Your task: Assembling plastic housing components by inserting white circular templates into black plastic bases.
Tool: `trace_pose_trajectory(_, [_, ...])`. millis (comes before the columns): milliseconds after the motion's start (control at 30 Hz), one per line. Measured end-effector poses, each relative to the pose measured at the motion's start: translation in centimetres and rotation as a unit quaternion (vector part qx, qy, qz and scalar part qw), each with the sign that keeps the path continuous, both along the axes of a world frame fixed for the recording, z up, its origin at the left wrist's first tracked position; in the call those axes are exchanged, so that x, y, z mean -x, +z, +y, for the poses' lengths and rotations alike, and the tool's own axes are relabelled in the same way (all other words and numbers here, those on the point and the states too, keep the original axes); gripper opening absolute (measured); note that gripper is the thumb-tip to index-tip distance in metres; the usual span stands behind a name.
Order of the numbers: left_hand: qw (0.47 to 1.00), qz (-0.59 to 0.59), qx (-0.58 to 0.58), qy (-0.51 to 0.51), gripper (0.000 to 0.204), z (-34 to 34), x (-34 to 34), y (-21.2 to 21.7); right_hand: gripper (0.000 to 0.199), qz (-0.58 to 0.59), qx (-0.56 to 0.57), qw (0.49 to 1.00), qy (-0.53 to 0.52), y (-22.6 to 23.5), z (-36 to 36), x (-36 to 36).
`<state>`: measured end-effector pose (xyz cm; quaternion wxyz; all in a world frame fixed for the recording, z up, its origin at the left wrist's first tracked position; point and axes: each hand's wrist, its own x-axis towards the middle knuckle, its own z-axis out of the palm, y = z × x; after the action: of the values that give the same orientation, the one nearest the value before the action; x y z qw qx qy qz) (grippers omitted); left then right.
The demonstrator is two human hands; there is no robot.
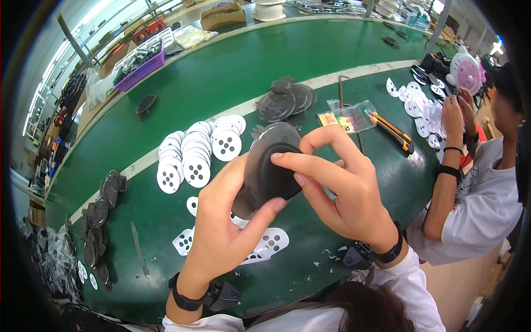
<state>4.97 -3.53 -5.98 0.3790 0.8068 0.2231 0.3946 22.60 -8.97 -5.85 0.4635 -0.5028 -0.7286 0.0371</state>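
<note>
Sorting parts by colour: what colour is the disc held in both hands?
Dark grey disc, seen in the head view.

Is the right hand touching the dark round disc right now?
Touching: the head view shows the right hand fingertips pressed on the dark disc's face.

Bare hands, black wristbands, white sleeves

The left hand (221,232) and right hand (343,188) are bare, without gloves or rings. Each wrist wears a narrow black band: the left band (185,300) carries a small black angular device (224,296) on the side toward the right hand, and the right band (390,253) has a similar black device (354,257) on the side toward the left hand. Below the bands, white sleeves (412,288) begin. Dark hair (365,307) shows between the sleeves.
</note>
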Motion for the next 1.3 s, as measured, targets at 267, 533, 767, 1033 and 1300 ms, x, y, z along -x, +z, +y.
trace_pose_trajectory(267, [0.947,-0.146,0.281,-0.061,0.048,0.0,0.5,-0.2,0.013,0.405,0.215,0.883,0.107,0.2,0.4,-1.6])
trace_pose_trajectory(533, [0.917,-0.128,0.373,-0.054,0.049,1.6,0.9,-0.7,0.021,0.395,0.28,0.845,0.226,-1.5,2.3,-2.3])
trace_pose_trajectory(767, [0.913,-0.163,0.373,0.029,0.059,12.3,1.5,-2.8,0.023,0.206,0.185,0.958,-0.074,-3.0,3.7,-4.6])
trace_pose_trajectory(1033, [0.945,0.072,0.261,0.185,0.044,12.0,8.5,-4.0,0.016,0.004,0.083,0.995,-0.062,-4.5,5.2,-2.7])
trace_pose_trajectory(1300, [0.838,0.219,-0.113,0.486,0.037,6.0,23.8,-3.9,0.013,0.028,0.144,0.988,0.048,-4.5,3.6,1.7])
